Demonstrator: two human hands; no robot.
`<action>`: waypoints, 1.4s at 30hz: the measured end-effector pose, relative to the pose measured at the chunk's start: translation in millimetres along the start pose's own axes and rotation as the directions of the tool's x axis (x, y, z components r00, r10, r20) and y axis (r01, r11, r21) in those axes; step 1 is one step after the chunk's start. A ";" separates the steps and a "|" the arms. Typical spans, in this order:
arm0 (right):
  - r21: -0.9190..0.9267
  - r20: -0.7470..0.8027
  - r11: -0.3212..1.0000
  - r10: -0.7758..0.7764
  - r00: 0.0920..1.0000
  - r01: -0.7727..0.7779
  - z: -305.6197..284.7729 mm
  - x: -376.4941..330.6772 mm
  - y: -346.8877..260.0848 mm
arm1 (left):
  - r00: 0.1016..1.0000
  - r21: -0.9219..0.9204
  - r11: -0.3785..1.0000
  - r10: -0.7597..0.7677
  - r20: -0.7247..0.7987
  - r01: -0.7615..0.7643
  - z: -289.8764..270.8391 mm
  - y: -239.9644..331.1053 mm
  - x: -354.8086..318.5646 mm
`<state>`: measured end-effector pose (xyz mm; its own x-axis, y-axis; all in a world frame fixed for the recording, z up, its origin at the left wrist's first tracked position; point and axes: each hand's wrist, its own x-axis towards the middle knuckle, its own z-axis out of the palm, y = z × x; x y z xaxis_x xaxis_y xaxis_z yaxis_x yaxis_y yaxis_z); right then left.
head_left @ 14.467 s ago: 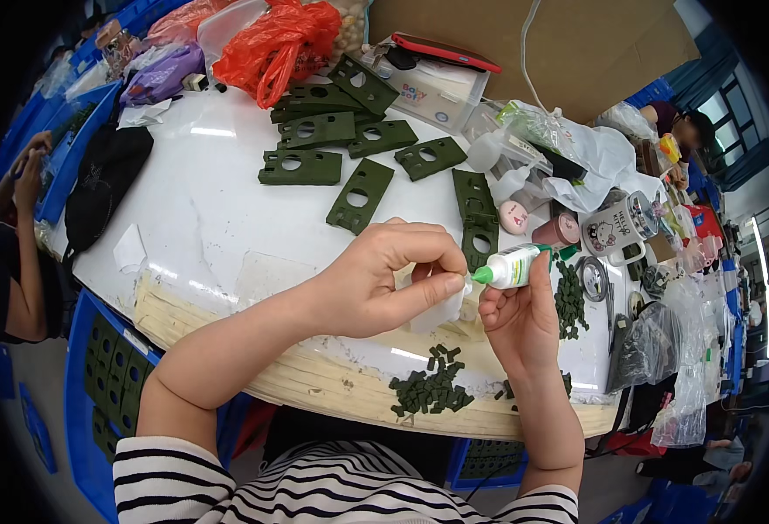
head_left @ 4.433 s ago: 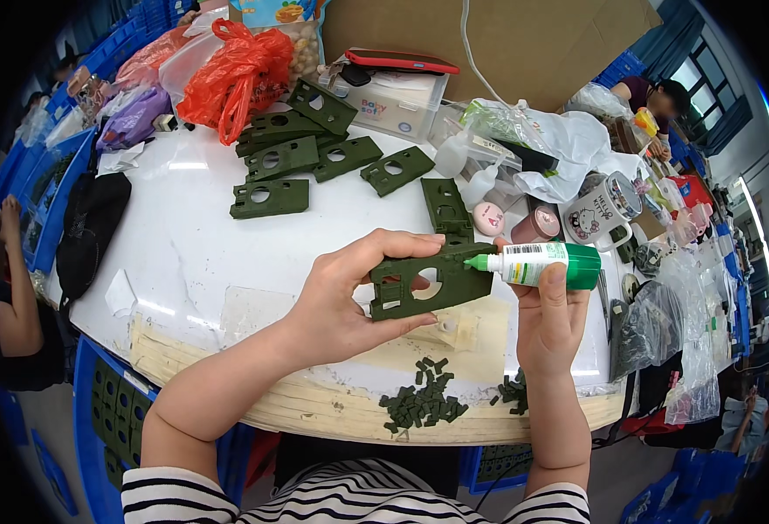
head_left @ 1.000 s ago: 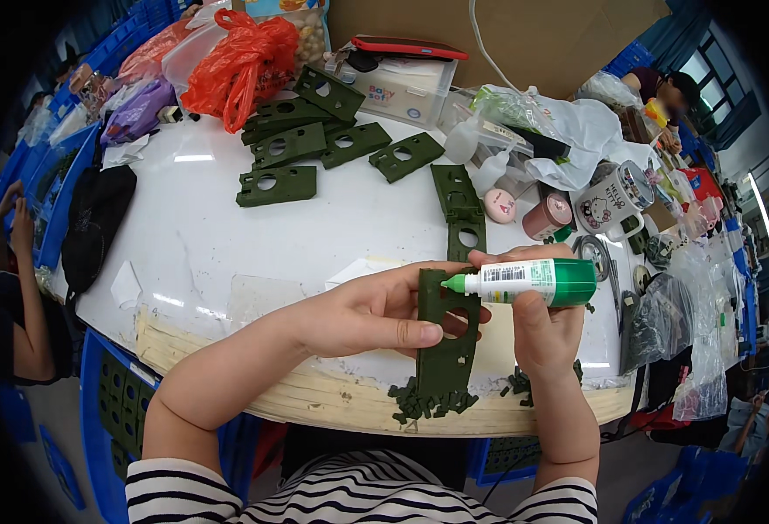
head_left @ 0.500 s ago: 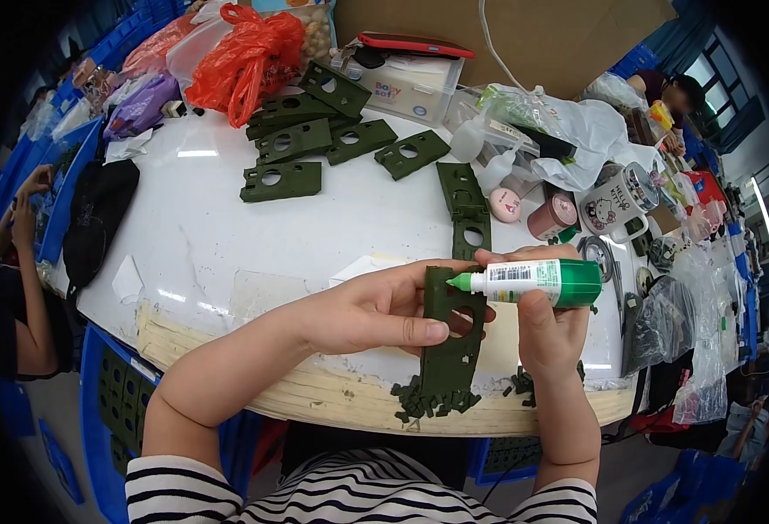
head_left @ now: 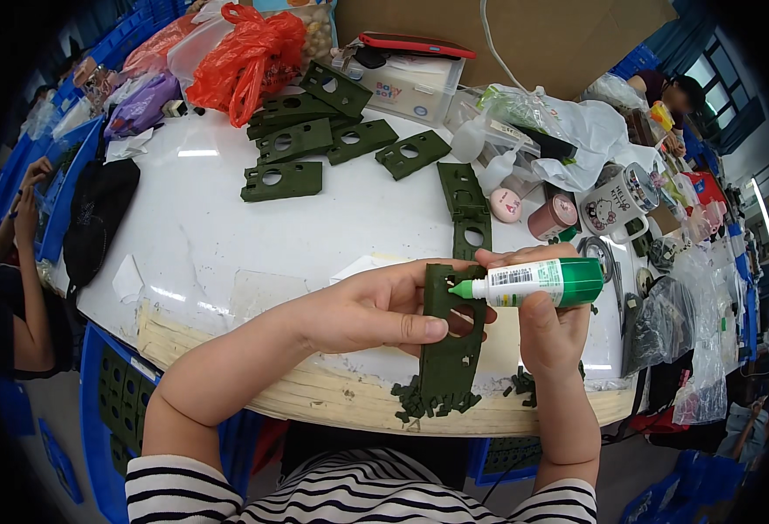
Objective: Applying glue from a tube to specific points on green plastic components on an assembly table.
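Note:
My left hand (head_left: 371, 307) grips a dark green plastic hull part (head_left: 447, 367) by its left edge, thumb on top and fingers beneath. The part stands lengthwise toward me and has a large round hole. In my right hand (head_left: 550, 332) lies a white glue bottle (head_left: 524, 285) with a green base, held sideways. Its light green nozzle tip points left and meets the hull part's upper end, just above the round hole; whether glue is coming out is too small to see. Small green plastic pieces (head_left: 437, 403) are heaped by the part's near end.
Several similar green parts (head_left: 281, 180) lie at the back, and more (head_left: 464, 188) stretch beyond my right hand. A white mug (head_left: 611, 205), a pink jar (head_left: 552, 217) and scissors (head_left: 607, 253) crowd the right. Blue crates (head_left: 96, 419) stand below the left edge; a co-worker's arms show at far left.
The nozzle tip has shifted slightly toward me and to the right on the hull part. Both hands keep their grips. At far left, the co-worker's hands have moved a little.

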<state>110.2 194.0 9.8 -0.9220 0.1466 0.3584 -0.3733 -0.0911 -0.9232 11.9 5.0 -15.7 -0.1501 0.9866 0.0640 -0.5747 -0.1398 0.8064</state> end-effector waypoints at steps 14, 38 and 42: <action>-0.014 -0.001 1.000 -0.016 1.000 0.016 1.6 -0.4 0.3 | 1.000 0.001 1.000 0.001 -0.005 -0.001 0.1 -0.8 0.9; -0.033 -0.137 0.999 -0.042 0.990 0.038 -6.0 -0.4 3.6 | 0.997 -0.012 0.998 0.056 -0.059 -0.057 7.6 5.5 3.9; -0.020 -0.152 0.996 -0.085 0.985 0.083 -8.2 0.1 7.0 | 0.995 -0.031 0.999 0.011 -0.098 -0.014 11.2 11.4 3.7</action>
<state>108.4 201.5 2.2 -0.8606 0.3015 0.4105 -0.4466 -0.0590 -0.8928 13.9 8.0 0.3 -0.2343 0.9720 0.0148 -0.5971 -0.1559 0.7869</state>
